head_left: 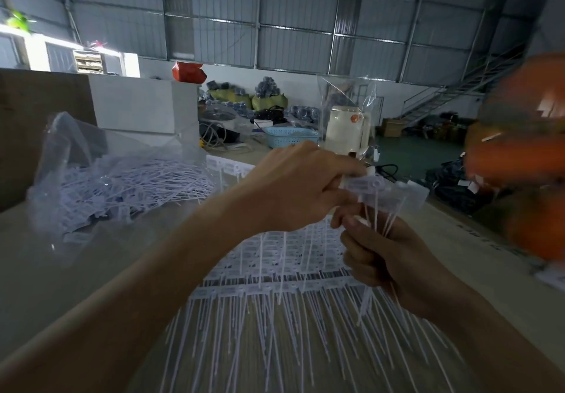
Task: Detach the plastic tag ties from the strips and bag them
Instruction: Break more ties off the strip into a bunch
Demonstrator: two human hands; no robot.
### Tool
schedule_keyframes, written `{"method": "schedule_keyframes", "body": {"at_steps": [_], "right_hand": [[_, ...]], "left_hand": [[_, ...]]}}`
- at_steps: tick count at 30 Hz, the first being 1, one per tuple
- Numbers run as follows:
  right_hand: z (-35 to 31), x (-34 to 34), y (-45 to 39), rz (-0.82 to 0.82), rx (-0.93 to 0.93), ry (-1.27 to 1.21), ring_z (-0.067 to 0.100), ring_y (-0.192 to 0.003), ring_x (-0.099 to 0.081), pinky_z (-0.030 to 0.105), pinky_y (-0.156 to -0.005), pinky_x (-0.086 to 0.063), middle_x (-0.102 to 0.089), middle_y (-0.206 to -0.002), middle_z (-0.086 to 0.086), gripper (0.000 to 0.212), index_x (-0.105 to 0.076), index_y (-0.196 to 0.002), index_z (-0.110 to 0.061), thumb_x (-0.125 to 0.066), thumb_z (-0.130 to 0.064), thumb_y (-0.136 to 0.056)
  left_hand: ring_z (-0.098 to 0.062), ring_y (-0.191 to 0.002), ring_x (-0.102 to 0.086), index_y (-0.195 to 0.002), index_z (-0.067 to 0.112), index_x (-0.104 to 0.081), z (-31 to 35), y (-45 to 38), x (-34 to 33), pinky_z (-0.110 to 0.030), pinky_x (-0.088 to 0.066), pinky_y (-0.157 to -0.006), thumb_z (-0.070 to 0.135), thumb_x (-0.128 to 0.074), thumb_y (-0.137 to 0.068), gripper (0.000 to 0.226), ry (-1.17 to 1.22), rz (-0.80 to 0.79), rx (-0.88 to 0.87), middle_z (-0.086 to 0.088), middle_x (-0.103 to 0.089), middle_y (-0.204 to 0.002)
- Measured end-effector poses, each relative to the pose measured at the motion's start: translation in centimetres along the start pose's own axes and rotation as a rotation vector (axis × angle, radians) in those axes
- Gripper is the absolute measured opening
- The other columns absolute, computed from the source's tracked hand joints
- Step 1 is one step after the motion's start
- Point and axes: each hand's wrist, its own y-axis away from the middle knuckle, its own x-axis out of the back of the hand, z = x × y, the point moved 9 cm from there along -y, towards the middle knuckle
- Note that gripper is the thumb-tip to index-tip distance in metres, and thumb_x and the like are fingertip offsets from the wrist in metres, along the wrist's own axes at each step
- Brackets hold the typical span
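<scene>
A: Where is the strip, and who has it?

B: Both hands hold it up above the middle of the pale table (46, 270). The left hand (293, 191) pinches the flat translucent-white plastic tag heads (388, 191) at the top of the strip; the right hand (388, 258), just below, has its fingers curled round the thin white tails (389, 221) hanging from them. Neither grip is open.

A: So the long axis?

B: Roughly upright, heads above, tails below. I'd judge the coming pull runs along it, the right hand dragging ties down off the strip.

A: And the bag?

B: The crinkled clear plastic bag (70, 148) lies toward the table's far left edge, well apart, heaped with loose white ties (137, 184). The left hand is nearer to it.

A: More to do?

B: Plenty. Flat rows of undetached white strips (275, 276) lie on the table under the hands, stiff tails fanning toward the near edge.
</scene>
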Motion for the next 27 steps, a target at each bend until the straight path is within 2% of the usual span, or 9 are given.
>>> {"method": "schedule_keyframes", "body": {"at_steps": [4,6,9,12,14,17,20,23,27], "right_hand": [[0.0,0.6,0.1,0.089,-0.005,-0.003,0.016,-0.046,-0.012,0.031,-0.047,-0.015,-0.017,-0.06,0.005,0.025,-0.069,-0.087,-0.025,-0.052,-0.038,-0.098],[-0.8,0.9,0.2,0.16,0.071,0.03,0.016,-0.047,-0.013,0.03,-0.046,-0.016,-0.018,-0.061,0.006,0.027,-0.066,-0.079,-0.024,-0.061,-0.047,-0.092],[-1.6,0.4,0.3,0.195,0.169,0.151,0.012,-0.043,-0.022,0.034,-0.046,-0.02,-0.025,-0.055,0.001,0.026,-0.061,-0.068,-0.034,-0.071,-0.054,-0.082],[-1.6,-0.2,0.5,0.247,0.215,0.268,0.011,-0.041,-0.027,0.028,-0.044,-0.026,-0.033,-0.048,-0.001,0.037,-0.051,-0.058,-0.024,-0.068,-0.045,-0.084],[-1.6,-0.4,0.5,0.282,0.243,0.301,0.012,-0.041,-0.028,0.024,-0.043,-0.028,-0.033,-0.048,0.006,0.034,-0.061,-0.063,-0.022,-0.067,-0.042,-0.089],[-2.1,0.3,0.7,0.338,0.279,0.239,0.013,-0.04,-0.026,0.028,-0.044,-0.022,-0.034,-0.046,-0.001,0.03,-0.068,-0.075,-0.018,-0.06,-0.039,-0.094],[-2.5,1.8,0.8,0.416,0.289,0.161,0.017,-0.04,-0.02,0.032,-0.046,-0.023,-0.031,-0.044,0.001,0.031,-0.068,-0.08,-0.013,-0.058,-0.041,-0.091],[-2.4,3.1,0.9,0.486,0.264,0.078,0.016,-0.039,-0.017,0.021,-0.052,-0.043,-0.027,-0.043,0.002,0.034,-0.067,-0.081,-0.011,-0.059,-0.043,-0.088],[-1.6,3.5,0.6,0.46,0.212,-0.052,0.011,-0.035,-0.023,0.013,-0.05,-0.047,-0.028,-0.046,-0.003,0.038,-0.066,-0.088,-0.004,-0.056,-0.041,-0.09]], "left_hand": [[0.007,-0.058,-0.052,-0.127,0.034,-0.062,1.1,0.1,0.4,-0.017,-0.034,-0.058,0.043,-0.059,-0.096,0.032,0.056,0.051,-0.032,0.02,-0.059,-0.066],[0.008,-0.054,-0.056,-0.137,0.032,-0.05,1.6,0.0,0.4,-0.014,-0.039,-0.053,0.053,-0.049,-0.097,0.045,0.135,0.048,-0.025,0.015,-0.066,-0.067],[-0.004,-0.061,-0.066,-0.141,0.029,-0.037,2.4,0.0,0.5,-0.033,-0.056,-0.06,0.054,-0.039,-0.099,0.049,0.262,0.043,-0.029,-0.002,-0.073,-0.08],[-0.001,-0.056,-0.06,-0.141,0.02,-0.035,3.3,0.0,0.3,-0.018,-0.048,-0.054,0.047,-0.038,-0.102,0.047,0.293,0.055,-0.067,-0.002,-0.064,-0.073],[-0.004,-0.054,-0.06,-0.139,0.018,-0.035,3.5,0.0,0.2,-0.021,-0.05,-0.053,0.044,-0.038,-0.103,0.044,0.313,0.055,-0.078,-0.004,-0.063,-0.075],[-0.014,-0.068,-0.066,-0.136,0.021,-0.035,2.5,-0.1,0.8,-0.036,-0.054,-0.064,0.051,-0.033,-0.101,0.046,0.283,0.079,-0.036,-0.003,-0.069,-0.093],[-0.001,-0.063,-0.061,-0.129,0.026,-0.045,0.4,0.1,1.2,-0.024,-0.049,-0.055,0.048,-0.043,-0.101,0.036,0.146,0.083,0.018,0.008,-0.069,-0.093],[0.001,-0.056,-0.053,-0.119,0.033,-0.056,-1.5,0.3,1.2,-0.017,-0.037,-0.051,0.044,-0.059,-0.095,0.027,0.09,0.069,0.054,0.02,-0.057,-0.076],[-0.009,-0.086,-0.059,-0.128,0.028,-0.059,-2.1,0.2,0.8,-0.037,-0.051,-0.079,0.031,-0.067,-0.093,0.036,0.072,0.074,0.034,0.009,-0.065,-0.107]]}}
